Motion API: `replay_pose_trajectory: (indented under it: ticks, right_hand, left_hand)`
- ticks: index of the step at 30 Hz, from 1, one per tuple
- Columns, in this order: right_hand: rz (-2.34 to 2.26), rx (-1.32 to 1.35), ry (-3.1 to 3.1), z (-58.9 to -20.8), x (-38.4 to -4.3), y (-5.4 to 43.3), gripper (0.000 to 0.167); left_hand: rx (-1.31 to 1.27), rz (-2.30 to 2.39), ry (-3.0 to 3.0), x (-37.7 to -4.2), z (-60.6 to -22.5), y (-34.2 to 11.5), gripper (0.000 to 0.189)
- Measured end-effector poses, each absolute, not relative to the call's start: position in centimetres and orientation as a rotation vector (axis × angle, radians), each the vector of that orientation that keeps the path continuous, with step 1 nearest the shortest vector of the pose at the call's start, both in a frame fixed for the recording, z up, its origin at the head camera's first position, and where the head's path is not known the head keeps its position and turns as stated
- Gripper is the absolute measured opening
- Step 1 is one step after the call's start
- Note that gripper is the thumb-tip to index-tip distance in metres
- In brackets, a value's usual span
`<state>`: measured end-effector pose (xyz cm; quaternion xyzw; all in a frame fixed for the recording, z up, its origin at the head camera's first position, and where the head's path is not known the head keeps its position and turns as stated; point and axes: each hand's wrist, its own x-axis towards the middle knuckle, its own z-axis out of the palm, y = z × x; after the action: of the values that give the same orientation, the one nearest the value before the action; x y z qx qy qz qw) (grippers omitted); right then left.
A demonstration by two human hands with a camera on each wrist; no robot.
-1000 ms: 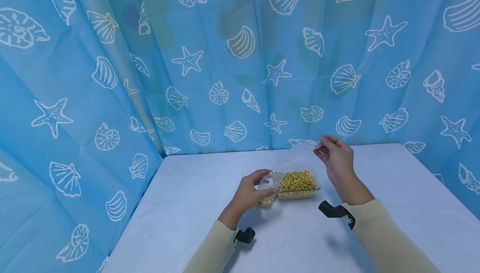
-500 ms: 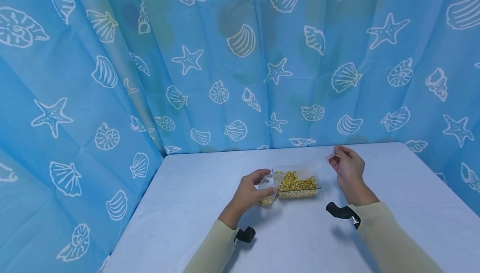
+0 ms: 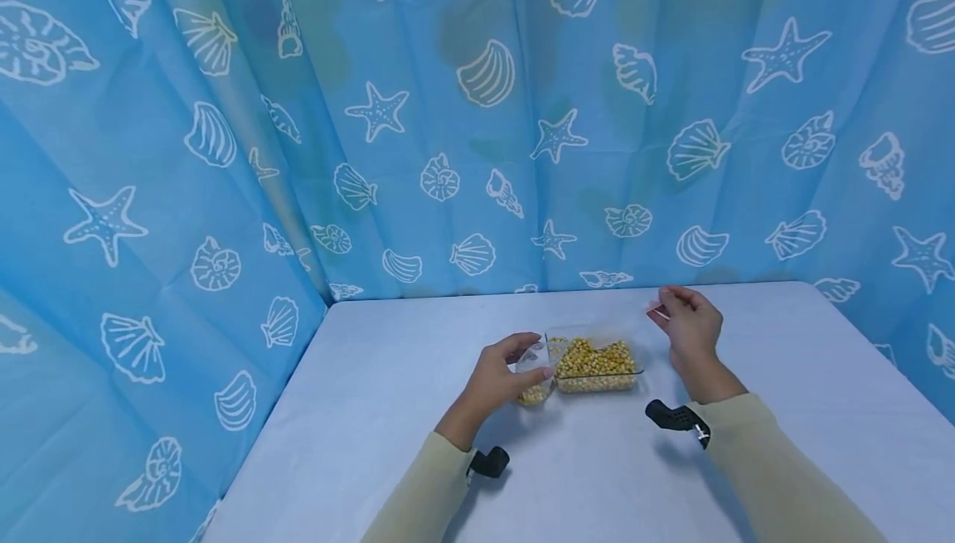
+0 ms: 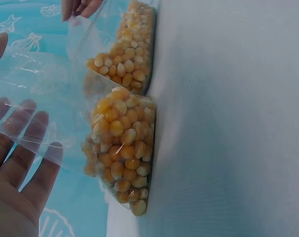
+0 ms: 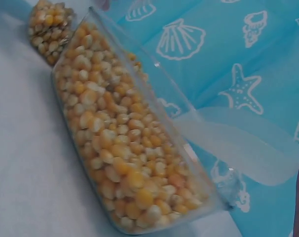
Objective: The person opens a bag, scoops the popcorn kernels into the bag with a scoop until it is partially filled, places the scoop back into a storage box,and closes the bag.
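A clear plastic bag (image 4: pixel 56 106) with corn kernels (image 4: pixel 122 148) in its bottom stands on the table, left of a glass container. My left hand (image 3: pixel 498 373) holds the bag near its mouth, thumb on the near side and fingers on the far side. Corn kernels (image 5: pixel 120 133) fill much of the rectangular glass container (image 3: pixel 597 387). At the container's right, my right hand (image 3: pixel 692 336) pinches the end of a translucent scoop (image 5: pixel 238 143). The scoop reaches across the container's rim, its front overlapping the kernels in the head view.
A white cloth covers the table (image 3: pixel 403 410). Behind and to the left hangs a blue curtain (image 3: pixel 418 220) printed with shells and starfish. Black camera mounts (image 3: pixel 490 463) sit on both wrists, over beige sleeves.
My right hand has moved right and down, lowering the scoop from above the container's far side to the kernels. The left hand and the bag have stayed in place.
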<state>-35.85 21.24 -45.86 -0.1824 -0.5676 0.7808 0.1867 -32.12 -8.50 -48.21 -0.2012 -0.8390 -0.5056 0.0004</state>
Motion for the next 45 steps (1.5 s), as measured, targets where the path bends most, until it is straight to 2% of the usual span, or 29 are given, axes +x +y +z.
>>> replay_pose_trajectory:
  ticks: [12, 20, 27, 36, 45]
  right_hand:
    - [2.115, -0.449, -1.761, -48.0, -36.9, 19.8, 0.027]
    - [2.160, -0.311, -1.805, -51.5, -38.7, 20.4, 0.031]
    - [2.190, -0.347, -1.938, -48.4, -36.4, 19.3, 0.031]
    - [2.031, -0.286, -2.179, -48.2, -36.9, 19.3, 0.031]
    - [2.119, -0.332, -2.330, -47.2, -36.7, 20.0, 0.036]
  left_hand:
    - [-0.632, -1.584, -2.637, -32.0, -48.1, -8.5, 0.065]
    - [-0.633, -1.574, -2.649, -32.0, -48.4, -8.5, 0.064]
    - [-0.657, -1.568, -2.643, -32.2, -48.6, -8.6, 0.065]
    - [-0.661, -1.557, -2.647, -32.2, -48.4, -8.6, 0.064]
    - [-0.667, -1.563, -2.644, -32.1, -48.5, -8.6, 0.065]
